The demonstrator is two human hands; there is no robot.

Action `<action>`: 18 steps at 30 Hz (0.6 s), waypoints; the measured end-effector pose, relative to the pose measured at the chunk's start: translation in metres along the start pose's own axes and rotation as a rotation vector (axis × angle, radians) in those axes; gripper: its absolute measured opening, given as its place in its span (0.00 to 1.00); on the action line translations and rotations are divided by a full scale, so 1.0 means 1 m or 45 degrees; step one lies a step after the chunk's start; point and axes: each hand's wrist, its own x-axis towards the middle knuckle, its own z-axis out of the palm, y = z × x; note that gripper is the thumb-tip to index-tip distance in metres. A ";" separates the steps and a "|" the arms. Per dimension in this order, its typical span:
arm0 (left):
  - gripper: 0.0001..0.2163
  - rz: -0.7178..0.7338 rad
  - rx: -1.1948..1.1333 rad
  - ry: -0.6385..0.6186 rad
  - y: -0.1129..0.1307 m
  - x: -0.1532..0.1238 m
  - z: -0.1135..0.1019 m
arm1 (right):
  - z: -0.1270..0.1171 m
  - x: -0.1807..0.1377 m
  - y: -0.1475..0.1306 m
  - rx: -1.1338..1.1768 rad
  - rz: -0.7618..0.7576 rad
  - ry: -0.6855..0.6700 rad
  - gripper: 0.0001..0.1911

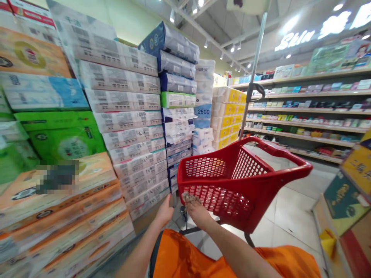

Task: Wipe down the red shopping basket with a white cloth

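Observation:
A red plastic shopping cart (228, 193) with perforated sides stands in front of me. At its lower front corner is my right hand (198, 210), closed round a crumpled greyish-brown cloth (188, 197). The cloth is against or very near the cart's side; I cannot tell if it touches. My left hand (165, 212) is just left of the cart, its fingers curled in and one digit pointing up. Nothing shows in it. Beside it rises a tall stack of white plastic-wrapped packs (139, 154).
Orange packs (95, 227) are stacked at the left, with a blurred dark object (58, 177) on top. A metal pole (255, 61) rises behind the cart. Stocked shelves (304, 112) line the far right. Boxes (348, 200) stand at the right edge beside the tiled floor (286, 224).

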 end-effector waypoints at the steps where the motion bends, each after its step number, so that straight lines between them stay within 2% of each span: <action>1: 0.31 -0.014 0.016 -0.008 -0.003 -0.003 0.002 | -0.003 -0.003 0.002 0.021 0.006 -0.007 0.16; 5: 0.31 0.027 0.010 0.000 -0.002 -0.006 0.016 | -0.036 0.014 0.014 0.229 -0.043 0.134 0.18; 8: 0.32 0.036 -0.173 0.091 0.012 -0.004 0.018 | -0.057 0.025 0.010 0.497 0.118 0.219 0.20; 11: 0.34 0.090 -0.500 0.150 0.029 -0.007 0.010 | -0.067 0.015 -0.005 0.862 0.279 0.171 0.19; 12: 0.34 0.122 -0.610 0.092 0.034 -0.011 0.008 | -0.071 0.009 -0.009 1.003 0.326 0.131 0.19; 14: 0.30 0.120 -0.809 -0.182 0.041 -0.021 0.006 | -0.078 0.000 -0.010 1.232 0.449 0.100 0.19; 16: 0.23 -0.009 -0.979 -0.473 0.044 -0.033 0.011 | -0.085 -0.004 -0.006 1.223 0.564 0.199 0.19; 18: 0.17 -0.161 -1.126 -0.577 0.046 -0.044 0.021 | -0.089 -0.005 0.001 1.079 0.607 0.340 0.19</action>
